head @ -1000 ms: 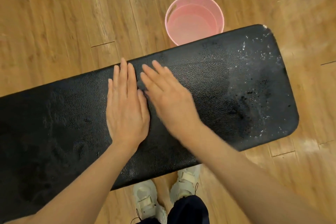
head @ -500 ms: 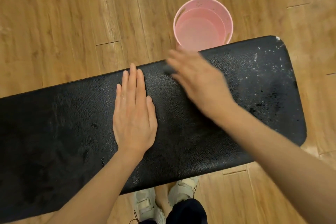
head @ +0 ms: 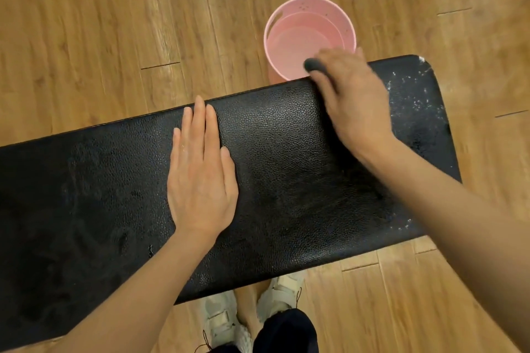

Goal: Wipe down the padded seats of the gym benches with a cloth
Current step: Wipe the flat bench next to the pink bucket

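A black padded bench seat [head: 286, 186] runs across the view, its surface damp in patches. My left hand [head: 200, 180] rests flat on the middle of the pad, fingers straight and together. My right hand [head: 354, 103] is blurred at the pad's far edge, near the right end. A small dark bit of cloth [head: 313, 65] sticks out from under its fingers, over the edge by the bucket. The remainder of the cloth is hidden under the hand.
A pink bucket [head: 286, 10] holding water stands on the wooden floor just beyond the bench. White specks [head: 415, 94] dot the pad's right end. My shoes [head: 223, 321] show below the near edge.
My right hand has swept from the middle of the pad, beside my left hand, up and right to the far edge by the bucket. The left hand stayed flat.
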A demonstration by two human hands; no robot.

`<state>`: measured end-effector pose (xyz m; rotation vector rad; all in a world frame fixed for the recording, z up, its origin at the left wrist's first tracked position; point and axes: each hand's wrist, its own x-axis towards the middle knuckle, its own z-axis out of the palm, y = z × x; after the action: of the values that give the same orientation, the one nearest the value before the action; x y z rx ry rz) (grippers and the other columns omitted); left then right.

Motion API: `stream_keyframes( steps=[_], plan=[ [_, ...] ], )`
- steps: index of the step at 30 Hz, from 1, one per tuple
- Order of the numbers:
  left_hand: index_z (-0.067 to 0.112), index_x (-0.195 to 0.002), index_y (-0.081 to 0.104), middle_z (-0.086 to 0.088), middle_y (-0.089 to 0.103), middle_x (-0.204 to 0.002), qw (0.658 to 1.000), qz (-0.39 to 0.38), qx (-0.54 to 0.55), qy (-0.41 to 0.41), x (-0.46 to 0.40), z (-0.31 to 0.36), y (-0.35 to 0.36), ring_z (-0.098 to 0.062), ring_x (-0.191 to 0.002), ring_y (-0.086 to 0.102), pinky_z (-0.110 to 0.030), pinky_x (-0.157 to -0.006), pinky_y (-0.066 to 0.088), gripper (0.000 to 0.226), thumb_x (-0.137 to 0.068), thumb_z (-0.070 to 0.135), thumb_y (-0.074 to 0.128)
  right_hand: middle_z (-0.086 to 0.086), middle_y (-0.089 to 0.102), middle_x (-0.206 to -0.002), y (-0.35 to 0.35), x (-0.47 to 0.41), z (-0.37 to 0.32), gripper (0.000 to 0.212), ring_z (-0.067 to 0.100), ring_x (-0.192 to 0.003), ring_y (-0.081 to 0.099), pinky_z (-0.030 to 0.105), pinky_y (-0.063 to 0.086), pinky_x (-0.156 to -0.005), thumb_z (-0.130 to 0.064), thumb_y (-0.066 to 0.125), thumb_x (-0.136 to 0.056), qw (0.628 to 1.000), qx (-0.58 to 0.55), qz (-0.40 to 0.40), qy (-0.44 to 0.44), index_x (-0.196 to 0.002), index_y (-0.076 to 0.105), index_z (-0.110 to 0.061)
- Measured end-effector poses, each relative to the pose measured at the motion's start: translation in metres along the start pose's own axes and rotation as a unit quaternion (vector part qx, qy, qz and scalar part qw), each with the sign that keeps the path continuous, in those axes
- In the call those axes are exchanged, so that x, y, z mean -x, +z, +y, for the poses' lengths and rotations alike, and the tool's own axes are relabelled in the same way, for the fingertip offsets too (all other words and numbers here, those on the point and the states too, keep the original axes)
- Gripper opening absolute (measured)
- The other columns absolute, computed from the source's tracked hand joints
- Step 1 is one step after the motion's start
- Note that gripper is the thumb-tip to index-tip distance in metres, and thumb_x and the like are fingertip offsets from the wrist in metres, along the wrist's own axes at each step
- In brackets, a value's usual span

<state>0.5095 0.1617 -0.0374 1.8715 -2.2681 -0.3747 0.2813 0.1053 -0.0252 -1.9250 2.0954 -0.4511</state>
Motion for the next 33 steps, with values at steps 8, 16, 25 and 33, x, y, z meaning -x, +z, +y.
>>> stream_keyframes(
  steps=[8,16,25,33],
  plan=[
    [0.005,-0.158,0.017,-0.008,0.012,-0.167,1.0,0.005,0.001,0.0,0.001,-0.001,0.001,-0.022,-0.155,0.008,-0.036,-0.127,0.004,0.057,-0.103,0.021,0.024,0.011,0.047,-0.147,0.01,0.106,-0.024,0.038,0.028,-0.143,0.034,0.043,0.024,-0.12,-0.014,0.048,-0.102,0.999,-0.011,0.045,-0.024,-0.137,0.053,-0.001],
    [0.004,-0.157,0.019,-0.009,0.013,-0.167,1.0,0.02,0.001,0.008,0.002,-0.001,0.002,-0.024,-0.155,0.01,-0.037,-0.127,0.007,0.056,-0.104,0.02,0.025,0.004,0.052,-0.145,0.013,0.005,-0.013,0.037,0.024,-0.138,0.042,0.028,0.024,-0.115,-0.025,0.044,-0.102,0.994,-0.026,0.075,0.082,-0.135,0.057,-0.012],
    [0.005,-0.157,0.019,-0.008,0.014,-0.167,0.999,0.032,0.007,0.012,0.002,-0.004,0.003,-0.023,-0.155,0.01,-0.036,-0.127,0.005,0.055,-0.105,0.021,0.026,0.013,0.048,-0.146,0.003,0.091,-0.002,0.039,0.031,-0.142,0.036,0.04,0.017,-0.122,-0.017,0.046,-0.101,0.999,-0.023,0.044,0.005,-0.136,0.054,-0.001],
    [0.005,-0.158,0.018,-0.009,0.012,-0.167,0.999,0.033,0.01,0.024,0.002,-0.005,0.004,-0.024,-0.155,0.007,-0.035,-0.126,0.003,0.059,-0.107,0.034,0.03,0.012,0.04,-0.153,0.0,0.126,-0.011,0.043,0.03,-0.146,0.027,0.044,0.018,-0.122,-0.016,0.047,-0.102,0.997,-0.042,0.051,0.048,-0.143,0.046,-0.003]
  ],
)
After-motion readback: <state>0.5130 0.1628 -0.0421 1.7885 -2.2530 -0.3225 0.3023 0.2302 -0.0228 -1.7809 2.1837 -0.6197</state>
